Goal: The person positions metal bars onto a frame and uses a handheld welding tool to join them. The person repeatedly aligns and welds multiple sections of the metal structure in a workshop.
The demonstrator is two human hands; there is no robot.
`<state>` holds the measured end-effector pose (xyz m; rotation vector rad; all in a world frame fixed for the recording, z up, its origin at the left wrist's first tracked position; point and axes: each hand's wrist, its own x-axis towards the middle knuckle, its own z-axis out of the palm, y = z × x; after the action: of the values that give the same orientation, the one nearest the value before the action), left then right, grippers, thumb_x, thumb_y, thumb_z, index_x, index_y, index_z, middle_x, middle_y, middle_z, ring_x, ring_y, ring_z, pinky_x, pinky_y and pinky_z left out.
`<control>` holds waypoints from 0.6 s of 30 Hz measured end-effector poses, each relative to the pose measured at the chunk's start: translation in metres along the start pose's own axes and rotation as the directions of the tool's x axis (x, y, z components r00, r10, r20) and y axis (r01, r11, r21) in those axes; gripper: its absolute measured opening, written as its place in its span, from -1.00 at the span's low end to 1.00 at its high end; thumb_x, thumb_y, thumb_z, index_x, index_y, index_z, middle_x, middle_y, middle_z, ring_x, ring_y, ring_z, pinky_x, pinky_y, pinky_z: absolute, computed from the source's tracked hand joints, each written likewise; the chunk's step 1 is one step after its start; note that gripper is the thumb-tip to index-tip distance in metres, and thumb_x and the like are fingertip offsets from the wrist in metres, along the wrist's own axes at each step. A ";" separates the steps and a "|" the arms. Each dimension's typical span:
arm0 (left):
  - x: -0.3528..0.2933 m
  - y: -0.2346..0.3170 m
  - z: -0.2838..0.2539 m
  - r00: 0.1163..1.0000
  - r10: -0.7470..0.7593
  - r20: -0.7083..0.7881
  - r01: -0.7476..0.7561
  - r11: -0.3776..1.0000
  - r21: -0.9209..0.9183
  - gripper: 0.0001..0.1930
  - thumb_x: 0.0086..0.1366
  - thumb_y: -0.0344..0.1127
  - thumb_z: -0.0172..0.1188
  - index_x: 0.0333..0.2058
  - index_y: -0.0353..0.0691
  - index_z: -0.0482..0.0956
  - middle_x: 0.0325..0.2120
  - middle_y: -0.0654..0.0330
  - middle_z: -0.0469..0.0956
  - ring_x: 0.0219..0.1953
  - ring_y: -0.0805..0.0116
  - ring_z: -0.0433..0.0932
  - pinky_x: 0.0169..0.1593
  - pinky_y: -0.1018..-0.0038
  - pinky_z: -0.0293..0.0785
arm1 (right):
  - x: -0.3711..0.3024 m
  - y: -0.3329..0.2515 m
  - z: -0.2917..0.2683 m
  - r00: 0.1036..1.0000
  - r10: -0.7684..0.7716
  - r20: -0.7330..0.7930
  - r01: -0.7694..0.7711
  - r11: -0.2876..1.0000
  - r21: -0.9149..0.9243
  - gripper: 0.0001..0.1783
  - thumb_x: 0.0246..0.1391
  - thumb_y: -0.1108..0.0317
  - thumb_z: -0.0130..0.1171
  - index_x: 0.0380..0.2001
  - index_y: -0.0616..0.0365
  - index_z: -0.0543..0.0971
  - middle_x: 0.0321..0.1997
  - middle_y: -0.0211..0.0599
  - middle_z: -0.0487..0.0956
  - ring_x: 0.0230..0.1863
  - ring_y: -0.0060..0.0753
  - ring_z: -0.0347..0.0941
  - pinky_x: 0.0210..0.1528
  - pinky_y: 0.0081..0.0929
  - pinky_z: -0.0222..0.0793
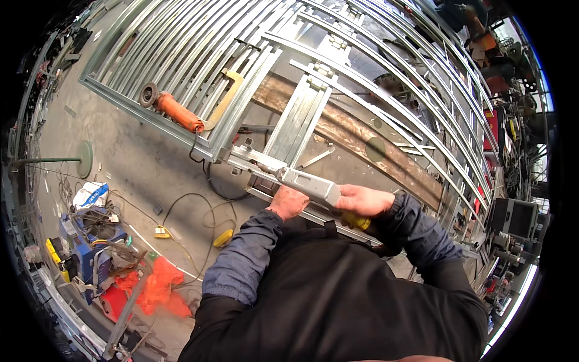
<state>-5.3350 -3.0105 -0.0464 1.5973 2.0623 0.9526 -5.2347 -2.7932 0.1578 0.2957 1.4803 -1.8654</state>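
A pale grey box-shaped metal piece (pixel 310 186) with a slot in its upper face lies across the near edge of a galvanized metal frame. My left hand (pixel 289 202) is closed at its near side, with the fingertips hidden beneath it. My right hand (pixel 365 201) grips the right end, the thumb side up and the fingers partly hidden. Just under my right hand shows a yellow object (pixel 354 221), mostly covered, its kind unclear. Beyond the piece, two parallel metal profiles (pixel 297 120) run away from me.
An orange angle grinder (pixel 178 113) and a yellowish clamp (pixel 224 101) rest on the barred metal frame (pixel 148 123) at left. A rusty beam (pixel 374 148) lies beyond. Cables (pixel 181 196), a blue machine (pixel 90 235) and orange plastic sheeting (pixel 158 286) are on the left floor.
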 end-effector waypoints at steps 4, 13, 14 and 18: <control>0.012 0.017 -0.023 0.994 0.093 -0.049 -0.096 0.994 -0.050 -0.86 0.38 -0.19 0.32 -0.14 0.16 0.79 -0.38 0.23 0.71 -0.26 0.09 0.73 -0.08 0.10 0.59 | 0.034 0.020 -0.042 0.998 0.056 0.023 -0.059 0.984 0.168 -0.35 0.57 0.01 0.11 0.50 0.19 0.38 0.42 -0.37 0.53 0.38 -0.55 0.38 0.44 -0.51 0.30; 0.015 0.017 -0.024 0.998 0.050 0.030 -0.049 0.998 -0.027 -0.70 0.38 -0.18 0.30 0.06 0.27 0.73 0.13 0.45 0.66 0.12 0.27 0.60 0.18 0.20 0.41 | 0.057 0.003 -0.077 0.921 0.364 0.135 -0.388 0.856 0.342 -0.43 0.50 -0.25 0.07 0.27 -0.09 0.53 -0.21 -0.41 0.60 -0.44 -0.41 0.60 -0.49 -0.41 0.61; 0.016 0.020 -0.028 0.999 0.040 0.036 -0.039 0.999 -0.018 -0.69 0.37 -0.19 0.31 0.06 0.26 0.73 0.13 0.44 0.66 0.13 0.27 0.59 0.19 0.20 0.41 | 0.059 0.003 -0.081 0.919 0.364 0.153 -0.395 0.857 0.332 -0.43 0.50 -0.26 0.07 0.26 -0.08 0.54 -0.21 -0.41 0.60 -0.43 -0.41 0.61 -0.48 -0.41 0.62; 0.017 0.020 -0.026 0.998 0.058 -0.026 -0.058 0.998 -0.010 -0.64 0.31 -0.18 0.38 0.08 0.31 0.76 0.03 0.43 0.65 0.13 0.22 0.57 0.20 0.18 0.46 | 0.067 0.009 -0.091 0.909 0.360 0.212 -0.415 0.836 0.359 -0.40 0.51 -0.30 0.00 0.18 -0.04 0.57 -0.28 -0.37 0.62 -0.43 -0.41 0.62 -0.47 -0.40 0.63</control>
<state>-5.3426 -2.9988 -0.0122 1.6561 2.0344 1.0078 -5.2989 -2.7364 0.0831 0.6032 0.8550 -1.7904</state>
